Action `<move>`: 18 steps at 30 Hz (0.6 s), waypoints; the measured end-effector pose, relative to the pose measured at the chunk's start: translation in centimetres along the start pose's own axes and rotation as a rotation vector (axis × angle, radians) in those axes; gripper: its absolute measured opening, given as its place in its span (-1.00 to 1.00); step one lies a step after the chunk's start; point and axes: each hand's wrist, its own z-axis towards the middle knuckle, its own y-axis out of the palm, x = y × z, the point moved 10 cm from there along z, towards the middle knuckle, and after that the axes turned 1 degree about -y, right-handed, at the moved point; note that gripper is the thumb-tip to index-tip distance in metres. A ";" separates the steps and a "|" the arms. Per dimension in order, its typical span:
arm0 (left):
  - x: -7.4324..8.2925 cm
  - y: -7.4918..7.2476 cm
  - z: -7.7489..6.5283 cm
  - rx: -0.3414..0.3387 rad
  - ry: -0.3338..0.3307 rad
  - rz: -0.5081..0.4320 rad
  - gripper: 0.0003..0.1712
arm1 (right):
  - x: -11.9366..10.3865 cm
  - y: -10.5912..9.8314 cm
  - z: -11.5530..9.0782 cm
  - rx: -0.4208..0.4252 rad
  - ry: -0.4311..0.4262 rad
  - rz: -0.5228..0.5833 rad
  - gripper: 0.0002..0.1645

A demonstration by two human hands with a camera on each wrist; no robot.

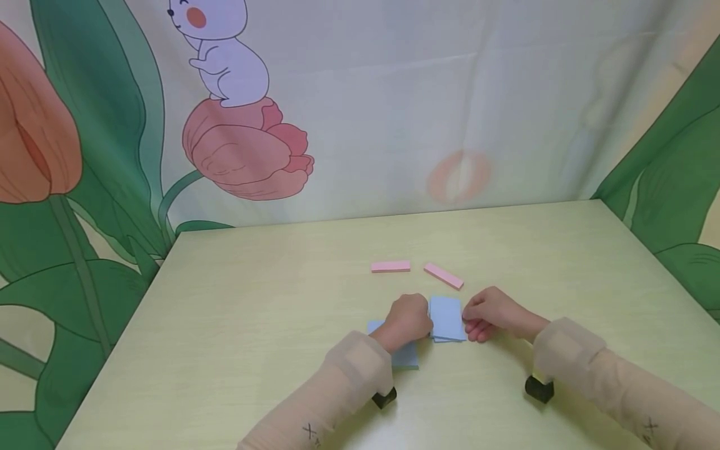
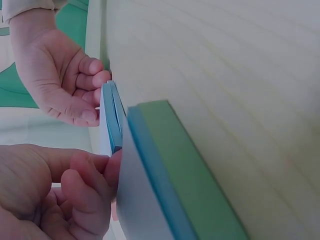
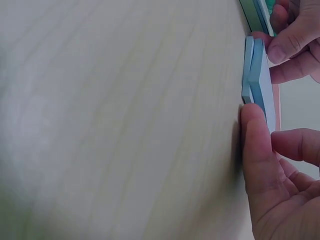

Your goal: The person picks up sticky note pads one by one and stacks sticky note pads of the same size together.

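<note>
Two blue sticky note pads (image 1: 447, 317) lie stacked on the table, their edges slightly out of line. My left hand (image 1: 406, 320) pinches their left edge, and my right hand (image 1: 488, 314) pinches the right edge from across. In the right wrist view, the right thumb and a finger (image 3: 257, 135) stand at the end of the pads (image 3: 257, 70). The left wrist view has the left fingers (image 2: 87, 165) at the opposite end. Beneath the left wrist lies another stack, a blue pad (image 1: 402, 356) on top of a green pad (image 2: 185, 165), partly hidden by the hand.
Two narrow pink pads lie farther back: one (image 1: 390, 267) nearly level, the other (image 1: 444, 276) slanted. The pale table (image 1: 253, 300) ends at a printed curtain (image 1: 371, 112). A dark block-like piece (image 1: 540, 389) hangs under the right sleeve.
</note>
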 end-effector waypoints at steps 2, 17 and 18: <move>0.1 0.1 -0.1 0.000 0.013 -0.001 -0.57 | 0.0 0.1 0.0 0.003 0.006 -0.001 -0.82; 0.6 0.5 -0.3 -0.005 0.060 -0.041 -0.71 | 0.2 0.2 0.2 0.019 0.043 -0.020 -0.80; 0.6 0.4 -0.3 -0.009 0.058 -0.043 -0.71 | 0.2 0.2 0.1 0.017 0.044 -0.025 -0.80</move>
